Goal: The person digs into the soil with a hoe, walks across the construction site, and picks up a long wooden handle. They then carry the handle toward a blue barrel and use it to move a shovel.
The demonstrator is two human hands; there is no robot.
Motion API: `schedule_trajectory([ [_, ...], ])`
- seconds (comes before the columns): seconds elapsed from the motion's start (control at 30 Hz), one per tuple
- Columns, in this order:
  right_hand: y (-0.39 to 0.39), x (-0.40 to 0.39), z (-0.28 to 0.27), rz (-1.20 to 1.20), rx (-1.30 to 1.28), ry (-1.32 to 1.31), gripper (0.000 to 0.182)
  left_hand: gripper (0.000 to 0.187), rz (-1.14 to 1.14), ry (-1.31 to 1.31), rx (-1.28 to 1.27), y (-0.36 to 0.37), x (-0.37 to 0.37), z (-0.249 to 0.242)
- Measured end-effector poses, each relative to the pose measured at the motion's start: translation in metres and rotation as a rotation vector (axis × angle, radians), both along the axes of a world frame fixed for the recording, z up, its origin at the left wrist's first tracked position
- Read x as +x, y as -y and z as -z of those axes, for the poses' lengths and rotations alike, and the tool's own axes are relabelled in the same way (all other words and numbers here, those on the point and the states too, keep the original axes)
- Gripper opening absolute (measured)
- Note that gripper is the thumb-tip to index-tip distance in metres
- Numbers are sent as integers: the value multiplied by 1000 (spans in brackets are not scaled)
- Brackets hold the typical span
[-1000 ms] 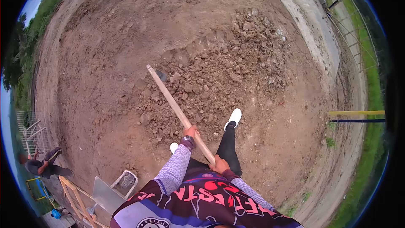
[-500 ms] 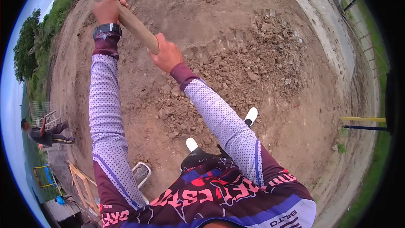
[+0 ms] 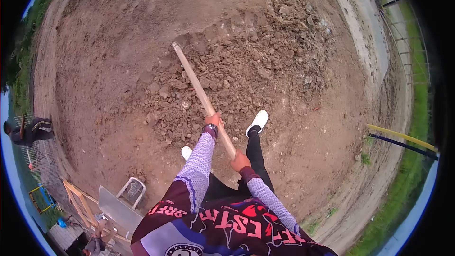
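Note:
A long wooden handle (image 3: pixel 195 81) slants across the middle of the view, its far end at the edge of the broken soil (image 3: pixel 265 61). My left hand (image 3: pixel 213 120) is wrapped round the handle about midway along. Nearer my body, my right hand (image 3: pixel 240 161) grips its lower end. Any tool head at the far end cannot be made out against the dirt. My two white shoes stand below the loose clods, the right one (image 3: pixel 257 122) farther forward than the left one (image 3: pixel 186 152).
At the far left another person (image 3: pixel 31 131) stands by a wire mesh. A wheelbarrow (image 3: pixel 118 208) and a wooden frame (image 3: pixel 80 199) are at the lower left. Yellow and dark bars (image 3: pixel 403 137) stick in from the right, near a concrete strip (image 3: pixel 374 33).
Both hands have come down from the upper left towards my body, still holding the handle. Its far end now meets the ground. The view has tilted down and my right foot is farther forward.

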State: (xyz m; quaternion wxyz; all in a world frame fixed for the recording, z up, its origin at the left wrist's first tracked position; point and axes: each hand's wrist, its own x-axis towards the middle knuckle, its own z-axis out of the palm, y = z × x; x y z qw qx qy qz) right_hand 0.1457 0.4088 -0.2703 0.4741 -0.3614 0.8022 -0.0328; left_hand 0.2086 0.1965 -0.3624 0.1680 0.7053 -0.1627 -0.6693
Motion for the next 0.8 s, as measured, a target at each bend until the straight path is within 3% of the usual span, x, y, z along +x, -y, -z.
schedule_trajectory([
  [0.03,-26,-12,-21,-14,-2,-25,45,16,-74,-108,-13,-33,-6,6],
  [0.1,-72,-21,-63,-24,40,-17,45,18,-33,-182,26,-86,-1,-40],
  [0.13,-93,-26,-74,-21,6,-2,45,18,-52,-306,106,-112,9,-19],
  [0.2,-122,-5,-97,-27,-35,-34,47,17,-67,-323,128,-136,28,-39],
  [0.3,-132,26,-94,-50,-25,-98,51,16,-79,-313,148,-128,48,-68],
  [0.4,-111,44,-86,-46,-264,-78,48,16,-123,-300,18,-88,74,-109],
  [0.5,-45,64,-76,-68,-586,-67,49,13,-159,-306,-248,-25,101,-198],
  [0.63,136,107,-118,-37,-904,106,44,12,-141,-254,-817,95,140,-353],
  [0.8,353,141,-302,-18,-1283,233,38,14,-36,-58,-1361,255,169,-570],
])
